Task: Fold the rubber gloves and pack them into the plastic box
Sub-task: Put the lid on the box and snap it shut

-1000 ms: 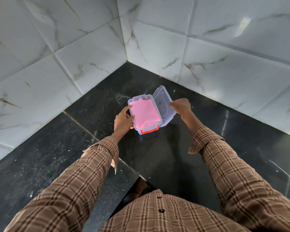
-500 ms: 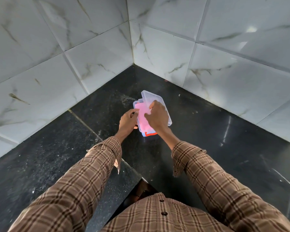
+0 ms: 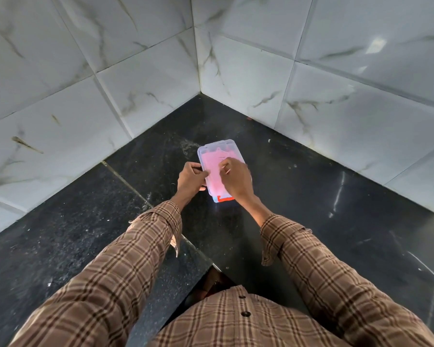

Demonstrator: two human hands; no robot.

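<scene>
I see the pink gloves (image 3: pixel 214 169) inside the plastic box (image 3: pixel 211 149), lid down, my left hand (image 3: pixel 191 179) gripping the box's left side to steady it while my right hand (image 3: pixel 236 179), fingers curled, presses the lid shut.

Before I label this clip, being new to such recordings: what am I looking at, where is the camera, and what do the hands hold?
No machine here: a person in a checked shirt works with bare hands, filmed by a camera worn on the head, looking down. On a black stone counter in a tiled corner lies a clear plastic box with its lid down; the pink folded gloves show through it. The left hand grips the box's left edge. The right hand rests on the lid, fingers curled, apparently pressing it.
</scene>
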